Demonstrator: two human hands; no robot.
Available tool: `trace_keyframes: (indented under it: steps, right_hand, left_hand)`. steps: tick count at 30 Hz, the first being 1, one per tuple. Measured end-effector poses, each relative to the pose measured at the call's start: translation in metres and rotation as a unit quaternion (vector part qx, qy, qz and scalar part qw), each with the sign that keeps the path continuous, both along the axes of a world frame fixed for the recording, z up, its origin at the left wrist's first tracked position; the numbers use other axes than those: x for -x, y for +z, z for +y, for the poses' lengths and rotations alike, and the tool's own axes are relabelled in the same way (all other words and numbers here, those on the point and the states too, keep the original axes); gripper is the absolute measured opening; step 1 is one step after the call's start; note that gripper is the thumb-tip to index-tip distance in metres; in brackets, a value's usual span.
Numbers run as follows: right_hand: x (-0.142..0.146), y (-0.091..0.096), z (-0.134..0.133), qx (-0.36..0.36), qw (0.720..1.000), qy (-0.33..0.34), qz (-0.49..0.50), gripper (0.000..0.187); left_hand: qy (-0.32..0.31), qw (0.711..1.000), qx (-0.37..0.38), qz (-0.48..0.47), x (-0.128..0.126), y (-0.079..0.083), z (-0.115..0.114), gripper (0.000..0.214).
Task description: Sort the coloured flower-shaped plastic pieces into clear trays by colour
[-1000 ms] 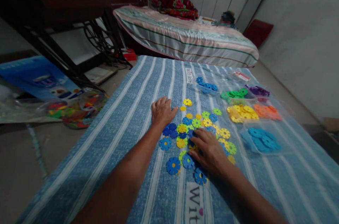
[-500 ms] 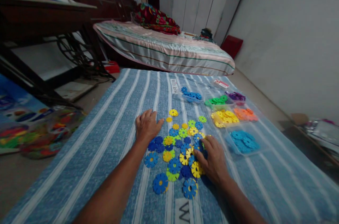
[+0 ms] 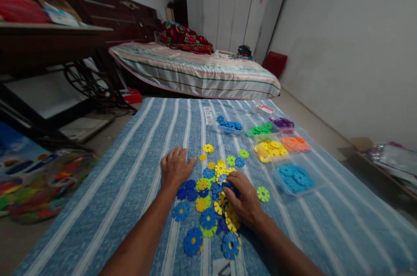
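My left hand (image 3: 177,168) rests on the cloth just left of the scattered discs, thumb out and fingers loosely stretched, holding nothing. A spread of notched plastic discs in blue, yellow and lime lies between my hands, several overlapping. My right hand (image 3: 245,197) lies over the right side of this pile, its slightly bent fingers touching yellow discs (image 3: 232,218) and covering part of the pile. One lime green disc (image 3: 263,194) lies apart, to the right of that hand. Nearest me are two large blue discs, one at the left (image 3: 193,241) and one at the right (image 3: 231,245).
At the right stand clear plastic boxes of sorted discs: light blue (image 3: 295,178), yellow (image 3: 271,150), orange (image 3: 296,144), green (image 3: 260,130), purple (image 3: 282,123) and blue (image 3: 230,125). A striped blue cloth (image 3: 130,167) covers the surface. Beyond is a bed (image 3: 195,74).
My right hand has slid left across the pile, bunching discs toward the middle. A lime disc now shows at its right. My left hand stays at the pile's left; the camera view has tilted up.
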State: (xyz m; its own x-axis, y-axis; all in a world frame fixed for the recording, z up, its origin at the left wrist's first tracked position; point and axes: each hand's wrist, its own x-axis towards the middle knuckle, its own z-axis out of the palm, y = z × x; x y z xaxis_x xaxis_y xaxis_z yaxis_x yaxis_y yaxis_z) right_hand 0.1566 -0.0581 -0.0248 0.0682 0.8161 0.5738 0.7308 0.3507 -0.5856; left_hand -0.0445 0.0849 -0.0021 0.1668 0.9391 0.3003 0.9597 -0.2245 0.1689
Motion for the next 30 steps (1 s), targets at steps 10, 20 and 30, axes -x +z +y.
trace_keyframes:
  steps: [10, 20, 30]
  right_hand:
    - [-0.016, -0.006, -0.005, 0.019, 0.997, -0.066, -0.022, 0.017]
    - [-0.014, -0.004, -0.004, 0.018, 0.997, -0.062, -0.038, 0.020]
    - [-0.017, -0.003, -0.005, 0.028, 0.997, -0.053, -0.051, 0.020]
  left_hand:
    - [0.005, 1.000, 0.009, 0.000, 0.000, 0.002, -0.002, 0.045]
    - [0.008, 1.000, 0.008, 0.018, 0.000, 0.002, -0.002, 0.044]
    - [0.005, 1.000, 0.021, 0.011, 0.000, 0.003, -0.006, 0.045]
